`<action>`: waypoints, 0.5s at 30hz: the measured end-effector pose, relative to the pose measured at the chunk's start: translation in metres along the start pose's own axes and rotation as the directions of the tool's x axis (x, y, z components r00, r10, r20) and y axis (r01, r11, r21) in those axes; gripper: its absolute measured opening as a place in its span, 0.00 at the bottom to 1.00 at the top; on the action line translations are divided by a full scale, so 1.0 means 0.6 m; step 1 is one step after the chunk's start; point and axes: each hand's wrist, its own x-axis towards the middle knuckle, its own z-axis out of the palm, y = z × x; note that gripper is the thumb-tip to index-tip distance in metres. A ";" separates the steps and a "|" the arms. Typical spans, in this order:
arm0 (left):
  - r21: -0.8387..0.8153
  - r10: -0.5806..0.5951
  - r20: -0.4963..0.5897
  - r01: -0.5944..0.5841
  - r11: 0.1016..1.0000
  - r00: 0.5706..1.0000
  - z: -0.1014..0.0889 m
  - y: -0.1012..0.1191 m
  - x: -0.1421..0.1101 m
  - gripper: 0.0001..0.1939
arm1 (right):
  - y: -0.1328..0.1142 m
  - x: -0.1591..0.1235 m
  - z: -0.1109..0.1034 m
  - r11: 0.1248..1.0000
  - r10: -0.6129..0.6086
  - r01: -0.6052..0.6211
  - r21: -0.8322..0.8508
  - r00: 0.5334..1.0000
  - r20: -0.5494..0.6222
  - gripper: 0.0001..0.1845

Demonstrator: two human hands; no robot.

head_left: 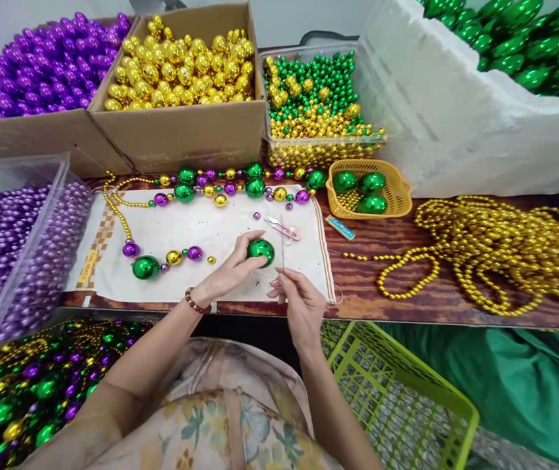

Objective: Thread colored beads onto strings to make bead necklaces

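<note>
A large shiny green bead [261,252] is gripped between the thumb and fingers of my left hand [234,264], above a white cloth [230,228]. My right hand [299,299] pinches something thin beside it; a faint upright line, like a needle or thread [283,241], rises from its fingertips. Just beyond lie small scissors [282,228] with pink handles. On the cloth, a bead string [174,257] of purple, green and gold ends left of my left hand. A loose small gold bead [211,260] rests near that end.
Behind stand boxes of purple beads [59,62] and gold beads [181,65], plus a clear bin [323,140]. A yellow basket [404,186] holds green beads. Coiled gold bead strands [509,254] cover the right side. Below is a green crate [407,385]; left, a purple-bead bin [19,254].
</note>
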 end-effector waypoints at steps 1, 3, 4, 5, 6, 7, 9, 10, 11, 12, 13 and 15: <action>0.083 0.053 0.001 -0.053 0.995 0.999 -0.001 -0.001 -0.005 0.29 | 0.000 -0.003 -0.007 1.000 0.017 -0.017 0.025 1.000 -0.010 0.14; 0.168 0.160 0.006 -0.158 0.973 0.987 0.001 -0.001 -0.014 0.34 | 0.003 -0.009 -0.020 0.998 0.043 -0.043 0.053 0.999 -0.003 0.17; 0.173 0.204 -0.010 -0.199 0.965 0.979 0.003 -0.001 -0.018 0.35 | 0.005 -0.012 -0.026 0.997 0.052 -0.052 0.056 0.999 0.009 0.18; 0.172 0.237 -0.033 -0.228 0.958 0.971 0.006 0.000 -0.021 0.36 | 0.008 -0.016 -0.031 0.997 0.060 -0.061 0.054 0.998 0.018 0.18; 0.172 0.260 -0.060 -0.247 0.954 0.964 0.008 0.002 -0.024 0.35 | 0.010 -0.019 -0.034 0.996 0.069 -0.070 0.050 0.997 0.020 0.18; 0.177 0.277 -0.085 -0.259 0.950 0.957 0.009 0.004 -0.026 0.34 | 0.012 -0.022 -0.037 0.996 0.079 -0.080 0.046 0.997 0.012 0.17; 0.190 0.300 -0.108 -0.277 0.942 0.948 0.009 0.011 -0.029 0.30 | 0.015 -0.026 -0.040 0.995 0.092 -0.090 0.052 0.995 -0.024 0.16; 0.195 0.308 -0.105 -0.284 0.939 0.946 0.008 0.014 -0.029 0.28 | 0.016 -0.029 -0.040 0.994 0.092 -0.089 0.060 0.995 -0.044 0.15; 0.196 0.316 -0.099 -0.292 0.936 0.944 0.007 0.017 -0.028 0.27 | 0.017 -0.031 -0.040 0.994 0.085 -0.081 0.070 0.995 -0.059 0.15; 0.197 0.323 -0.091 -0.301 0.933 0.942 0.006 0.020 -0.027 0.25 | 0.018 -0.034 -0.040 0.995 0.069 -0.064 0.079 0.995 -0.068 0.14; 0.200 0.332 -0.082 -0.311 0.929 0.940 0.005 0.022 -0.026 0.24 | 0.019 -0.037 -0.040 0.996 0.048 -0.042 0.084 0.996 -0.070 0.13; 0.205 0.358 -0.077 -0.337 0.919 0.930 0.004 0.026 -0.022 0.22 | 0.023 -0.045 -0.038 0.997 -0.001 0.004 0.071 0.999 -0.051 0.12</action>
